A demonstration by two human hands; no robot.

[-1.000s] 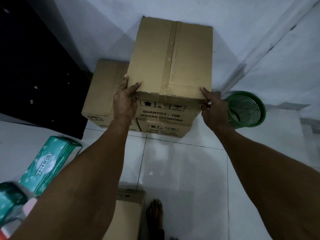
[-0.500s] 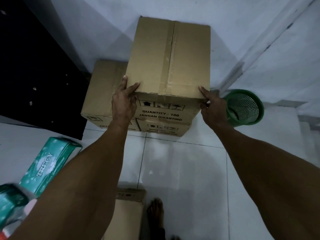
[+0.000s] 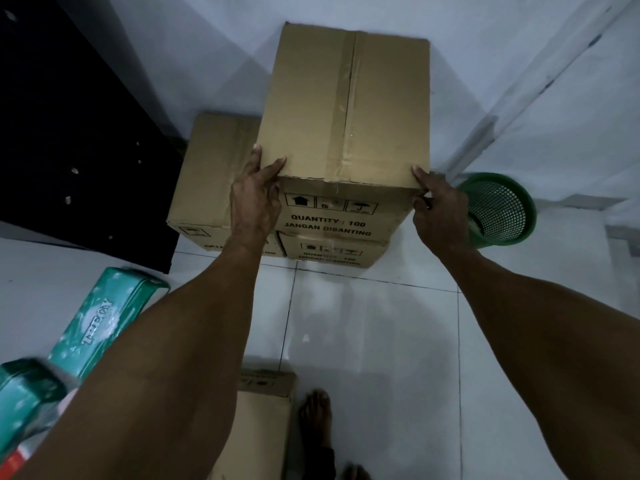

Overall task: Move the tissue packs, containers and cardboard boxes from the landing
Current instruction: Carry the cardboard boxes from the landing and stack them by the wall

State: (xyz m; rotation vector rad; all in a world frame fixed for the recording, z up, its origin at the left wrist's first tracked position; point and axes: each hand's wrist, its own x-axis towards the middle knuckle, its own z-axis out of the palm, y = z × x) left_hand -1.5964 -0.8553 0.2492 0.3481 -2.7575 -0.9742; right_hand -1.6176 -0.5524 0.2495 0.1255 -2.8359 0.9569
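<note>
Both hands gripped the top box [image 3: 346, 109] at its near corners, left hand [image 3: 254, 202], right hand [image 3: 440, 209], atop another box [image 3: 329, 252].

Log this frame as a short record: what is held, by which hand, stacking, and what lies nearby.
held item: taped brown cardboard box, printed "QUANTITY : 100"
left hand: grips its near left corner, thumb on top
right hand: grips its near right corner, thumb on top
beneath: second printed cardboard box; third cardboard box beside that, on the left
nearby: green plastic mesh basket at right; green tissue packs on white tiled floor at left
</note>
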